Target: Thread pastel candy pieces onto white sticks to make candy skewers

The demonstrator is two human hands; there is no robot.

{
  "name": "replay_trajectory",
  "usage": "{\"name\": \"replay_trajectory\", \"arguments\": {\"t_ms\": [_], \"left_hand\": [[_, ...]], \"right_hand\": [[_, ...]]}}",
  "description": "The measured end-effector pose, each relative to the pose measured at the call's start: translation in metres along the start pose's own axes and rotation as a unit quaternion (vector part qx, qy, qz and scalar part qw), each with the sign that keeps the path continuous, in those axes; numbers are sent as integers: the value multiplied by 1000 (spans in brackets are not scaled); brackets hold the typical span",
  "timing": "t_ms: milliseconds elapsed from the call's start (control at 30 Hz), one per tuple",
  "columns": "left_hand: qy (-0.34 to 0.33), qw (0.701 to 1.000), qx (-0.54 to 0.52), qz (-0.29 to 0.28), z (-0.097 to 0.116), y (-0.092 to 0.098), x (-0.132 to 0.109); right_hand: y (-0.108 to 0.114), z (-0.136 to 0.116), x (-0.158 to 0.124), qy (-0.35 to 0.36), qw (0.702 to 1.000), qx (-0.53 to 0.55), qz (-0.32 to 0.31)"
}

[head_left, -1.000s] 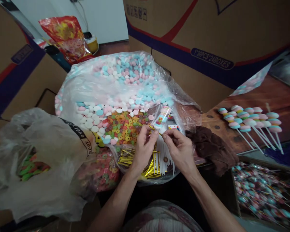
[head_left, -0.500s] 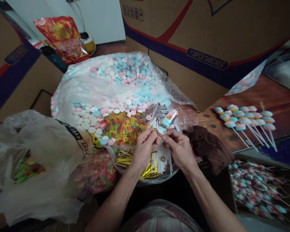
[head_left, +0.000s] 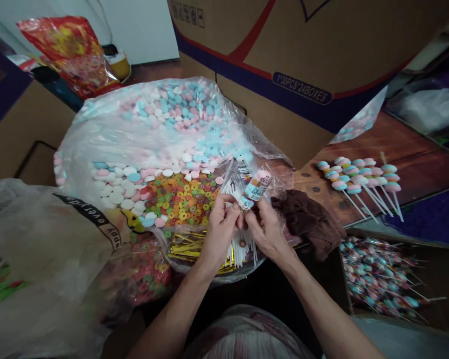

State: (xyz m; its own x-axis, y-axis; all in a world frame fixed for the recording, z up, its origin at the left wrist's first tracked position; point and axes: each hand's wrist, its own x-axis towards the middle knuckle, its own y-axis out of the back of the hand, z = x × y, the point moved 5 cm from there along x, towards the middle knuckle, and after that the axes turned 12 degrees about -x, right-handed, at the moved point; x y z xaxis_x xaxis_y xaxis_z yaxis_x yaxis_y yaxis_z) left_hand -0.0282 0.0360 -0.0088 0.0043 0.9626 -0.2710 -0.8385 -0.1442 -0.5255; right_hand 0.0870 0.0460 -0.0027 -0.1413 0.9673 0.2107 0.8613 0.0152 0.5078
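Observation:
A marshmallow lollipop [head_left: 257, 185] in a clear printed wrapper leans up between my hands, its pink, orange and blue candies showing through. My left hand [head_left: 222, 229] pinches at the wrapper's gathered lower end, thumb against fingers. My right hand [head_left: 267, 229] closes around the same end from the other side. The fingers hide the stick and whatever fastens the wrapper. Below the hands lie white sticks [head_left: 239, 254] and gold twist ties [head_left: 187, 247]. Ring gummies [head_left: 181, 197] are heaped just beyond my left hand.
A big clear bag of marshmallows [head_left: 149, 134] lies behind. Unwrapped marshmallow lollipops [head_left: 359, 174] rest at right, above a box of wrapped lollipops [head_left: 377, 279]. A brown cloth [head_left: 310, 219] is beside my right hand. Plastic bags [head_left: 52, 239] fill the left; a large carton [head_left: 303, 50] stands behind.
The view has swung right, so the surroundings sit further left. The lollipop has turned, showing its printed label. A gold tie seen at my left fingertips is now hidden.

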Motion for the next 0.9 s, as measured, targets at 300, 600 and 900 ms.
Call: {"name": "replay_trajectory", "arguments": {"t_ms": [300, 600, 900], "left_hand": [[-13, 999, 38, -6, 1, 4, -4], [163, 961, -220, 39, -7, 1, 2], [264, 917, -295, 47, -19, -16, -5]], "right_hand": [[-2, 1, 0, -169, 969, 166, -65], [7, -1, -13, -24, 996, 65, 61], [29, -12, -19, 253, 924, -218, 187]]}}
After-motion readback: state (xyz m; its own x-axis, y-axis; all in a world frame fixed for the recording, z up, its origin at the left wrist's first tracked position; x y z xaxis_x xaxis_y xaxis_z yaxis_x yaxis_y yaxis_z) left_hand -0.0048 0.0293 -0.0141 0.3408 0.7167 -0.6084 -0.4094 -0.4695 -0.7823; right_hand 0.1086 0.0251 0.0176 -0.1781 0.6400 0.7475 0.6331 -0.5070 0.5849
